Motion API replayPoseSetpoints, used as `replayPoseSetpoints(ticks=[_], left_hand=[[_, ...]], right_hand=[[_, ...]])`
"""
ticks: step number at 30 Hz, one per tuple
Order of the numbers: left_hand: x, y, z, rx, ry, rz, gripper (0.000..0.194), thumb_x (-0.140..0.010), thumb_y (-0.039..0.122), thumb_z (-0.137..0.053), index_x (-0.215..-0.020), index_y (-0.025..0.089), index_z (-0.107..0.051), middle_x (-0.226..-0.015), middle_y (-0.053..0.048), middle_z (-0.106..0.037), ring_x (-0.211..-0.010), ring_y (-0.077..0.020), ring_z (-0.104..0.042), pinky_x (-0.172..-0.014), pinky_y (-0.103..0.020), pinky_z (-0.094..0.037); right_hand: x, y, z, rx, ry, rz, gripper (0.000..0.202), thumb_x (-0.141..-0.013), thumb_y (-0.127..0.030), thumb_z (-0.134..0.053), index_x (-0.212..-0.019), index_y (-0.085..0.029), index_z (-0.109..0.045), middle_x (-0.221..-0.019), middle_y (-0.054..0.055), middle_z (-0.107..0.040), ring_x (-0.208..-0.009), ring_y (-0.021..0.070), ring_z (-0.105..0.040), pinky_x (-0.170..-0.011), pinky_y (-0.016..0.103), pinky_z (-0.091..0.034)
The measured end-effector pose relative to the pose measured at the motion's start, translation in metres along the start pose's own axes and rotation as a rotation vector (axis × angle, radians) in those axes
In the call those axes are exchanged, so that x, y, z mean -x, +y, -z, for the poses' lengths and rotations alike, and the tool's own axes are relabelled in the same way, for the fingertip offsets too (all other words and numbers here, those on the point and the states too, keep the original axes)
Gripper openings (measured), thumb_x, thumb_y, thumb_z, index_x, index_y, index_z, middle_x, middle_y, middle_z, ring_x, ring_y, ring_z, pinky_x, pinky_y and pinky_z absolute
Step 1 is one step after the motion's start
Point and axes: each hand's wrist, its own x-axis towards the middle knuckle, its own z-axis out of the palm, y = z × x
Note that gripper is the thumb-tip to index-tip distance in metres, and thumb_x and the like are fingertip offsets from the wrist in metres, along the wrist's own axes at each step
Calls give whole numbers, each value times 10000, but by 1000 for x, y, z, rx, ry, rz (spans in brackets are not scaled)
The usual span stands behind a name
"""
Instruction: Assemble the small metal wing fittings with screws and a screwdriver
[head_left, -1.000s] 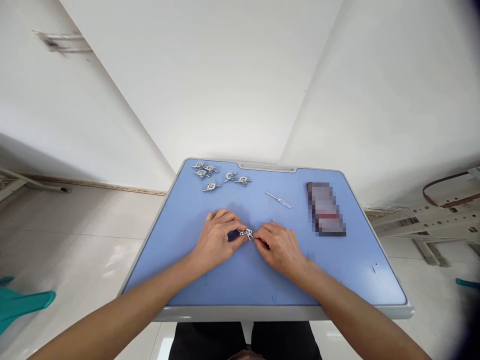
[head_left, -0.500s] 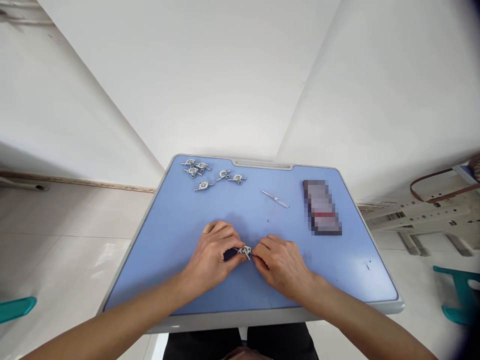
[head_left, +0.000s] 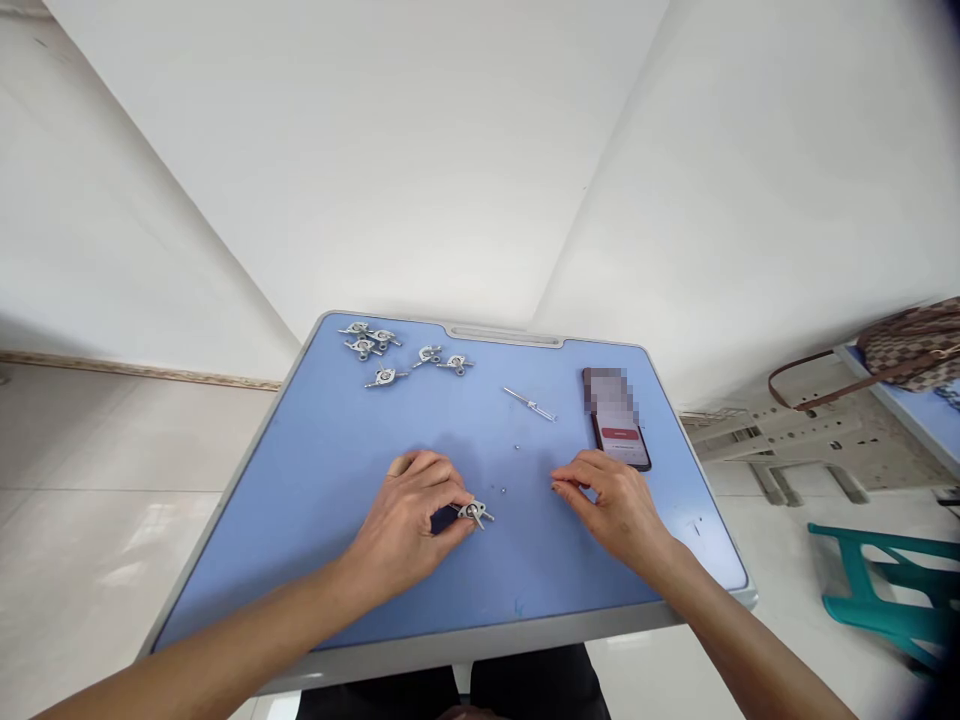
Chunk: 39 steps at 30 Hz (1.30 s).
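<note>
Pinches metal fitting (head_left: 472, 512) in left hand (head_left: 411, 508), seemingly mid-work. Holds right hand (head_left: 613, 497) narrow, well apart from fitting; cannot tell whether around anything. Beyond left hand, on blue surface (head_left: 315, 490): six similar fittings (head_left: 385, 377), perhaps done, perhaps waiting; cannot tell which.
</note>
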Motion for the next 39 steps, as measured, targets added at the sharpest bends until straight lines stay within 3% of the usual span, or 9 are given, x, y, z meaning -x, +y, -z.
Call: replayPoseSetpoints(ticks=[5, 11, 19, 22, 25, 31, 39], left_hand=[[1, -3, -1, -18, -10, -16, 29, -807, 204, -666, -815, 233, -663, -791, -2, -658, -842, -193, -562, -824, -388, -386], [2, -6, -3, -11, -22, -23, 24, -810, 223, -676, -823, 241, -670, -797, 2, -658, -855, -198, -557, -820, -384, -379], [1, -6, -3, 3, -6, -44, 47, -801, 197, -697, -815, 233, -670, -806, 14, -658, -851, -183, -556, -822, -374, -357], [1, -6, -2, 14, -9, -33, 44, -802, 196, -701, -815, 230, -676, -804, 14, -658, -848, -178, -553, -824, -370, -355], [1, -5, -2, 35, 4, -25, 50, -801, 187, -707, -821, 226, -682, -803, 17, -661, -844, -170, -551, -838, -369, -353], [-1, -3, 0, 35, -4, -17, 19, -827, 226, -689, -810, 228, -697, -788, 7, -663, -842, -174, -549, -840, -369, -356], [-2, -2, 1, 41, 1, 2, 51, -778, 187, -732, -800, 220, -700, -778, 17, -652, -840, -168, -550, -835, -362, -349]], right_hand=[[-8, -14, -12, 11, -30, 56, 104, -875, -203, -630, -896, -250, -721, -819, 0, -673, -766, 130, -593, -583, 238, -351], [-33, -15, -3, 116, -48, -9, 125, -883, -186, -623, -919, -249, -725, -866, 8, -682, -805, 140, -583, -576, 247, -319], [-66, -31, -8, 401, -300, 99, 164, -926, -202, -556, -943, -222, -718, -923, 55, -692, -902, 198, -573, -553, 268, -317], [-69, -33, -12, 456, -338, 111, 189, -938, -177, -519, -932, -190, -708, -935, 79, -693, -923, 215, -580, -560, 270, -335], [-65, -31, -15, 395, -273, 105, 206, -945, -146, -491, -925, -170, -694, -941, 86, -693, -926, 214, -589, -574, 269, -355], [-31, -41, -23, -144, -70, 203, 132, -925, -164, -557, -877, -212, -670, -840, 2, -691, -811, 140, -578, -688, 243, -428], [-14, -53, -40, -80, 60, 360, 202, -960, -204, -507, -853, -206, -678, -794, 15, -686, -761, 144, -525, -558, 235, -370]])
